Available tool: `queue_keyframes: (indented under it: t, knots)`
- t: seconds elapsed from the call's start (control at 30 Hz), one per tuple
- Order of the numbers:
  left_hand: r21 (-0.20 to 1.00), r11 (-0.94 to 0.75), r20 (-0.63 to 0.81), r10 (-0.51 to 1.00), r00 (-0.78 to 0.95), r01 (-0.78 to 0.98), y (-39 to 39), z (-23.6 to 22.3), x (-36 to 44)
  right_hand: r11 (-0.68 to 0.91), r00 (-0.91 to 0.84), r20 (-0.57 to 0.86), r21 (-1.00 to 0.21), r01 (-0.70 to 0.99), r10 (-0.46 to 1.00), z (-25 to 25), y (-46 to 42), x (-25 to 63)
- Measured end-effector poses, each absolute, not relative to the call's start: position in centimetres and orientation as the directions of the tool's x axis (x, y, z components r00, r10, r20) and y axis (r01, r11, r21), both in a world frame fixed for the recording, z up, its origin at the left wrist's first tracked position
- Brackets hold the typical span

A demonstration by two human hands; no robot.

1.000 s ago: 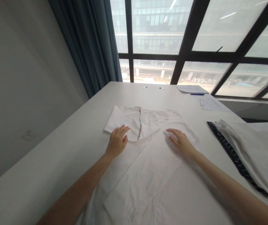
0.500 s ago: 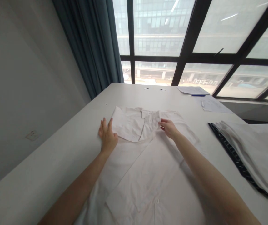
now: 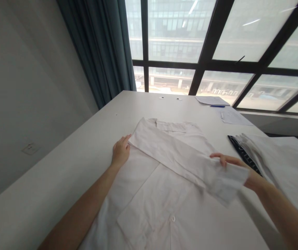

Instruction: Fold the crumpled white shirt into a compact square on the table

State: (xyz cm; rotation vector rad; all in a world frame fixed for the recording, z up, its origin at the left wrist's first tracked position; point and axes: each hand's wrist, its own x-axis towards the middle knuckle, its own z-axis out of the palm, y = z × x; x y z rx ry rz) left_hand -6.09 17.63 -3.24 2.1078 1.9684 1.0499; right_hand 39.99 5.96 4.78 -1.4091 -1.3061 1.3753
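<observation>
A white coat [image 3: 149,208] with a button on its front lies spread on the white table. One of its sleeves [image 3: 180,152] runs slantwise across the upper part, from the left shoulder down to the right. My left hand [image 3: 121,151] pinches the fabric edge at the left shoulder fold. My right hand [image 3: 229,163] grips the sleeve near its cuff end, which is lifted a little and blurred by motion. Part of the right hand is hidden behind the cloth.
On the right lies a stack of folded white cloth [image 3: 287,159] with a black edge strip marked in white. Papers [image 3: 234,116] and a blue pen [image 3: 217,106] rest at the table's [image 3: 91,152] far right. A curtain and a window stand behind.
My right hand has moved right and toward me, drawing the bunched sleeve out into a long diagonal strip. My left hand has closed on the shoulder edge.
</observation>
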Motion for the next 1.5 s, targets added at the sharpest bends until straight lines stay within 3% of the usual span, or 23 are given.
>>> queue_keyframes:
  t: [0.23, 0.33, 0.63, 0.9, 1.13, 1.33, 1.5]
  knots:
    - [0.382, -0.189, 0.392, 0.92, 0.027, 0.905, 17.4, -3.6, -5.8, -0.286, 0.013, -0.312, -0.855, 0.433, 0.95, 3.7, 2.5, 41.3]
    - [0.358, -0.186, 0.387, 0.921, 0.035, 0.915, 17.7, -3.6, -6.0, -0.241, 0.03, -0.27, -0.795, 0.557, 0.962, 3.5, 2.1, 41.2]
    - [0.267, -0.274, 0.373, 0.913, 0.163, 0.924, 19.0, -1.7, -7.2, -0.318, 0.083, -0.308, -0.897, 0.306, 0.948, 5.6, 1.2, 39.4]
    - [0.24, -0.257, 0.379, 0.913, 0.153, 0.936, 19.2, -2.0, -8.0, -0.282, 0.001, -0.338, -0.784, 0.553, 0.941, 3.9, 0.3, 39.9]
    - [0.273, -0.377, 0.349, 0.896, 0.274, 0.885, 18.3, -1.4, -6.5, -0.351, 0.114, -0.347, -0.763, 0.543, 0.931, 4.2, -0.4, 38.9]
    - [0.351, -0.353, 0.337, 0.912, 0.235, 0.867, 18.4, -0.8, -7.2, -0.291, 0.044, -0.314, -0.805, 0.517, 0.948, 5.0, -2.0, 38.4]
    - [0.32, -0.392, 0.265, 0.911, 0.316, 0.862, 18.3, -1.6, -7.6, -0.292, -0.007, -0.374, -0.735, 0.612, 0.927, 3.7, -3.2, 36.9]
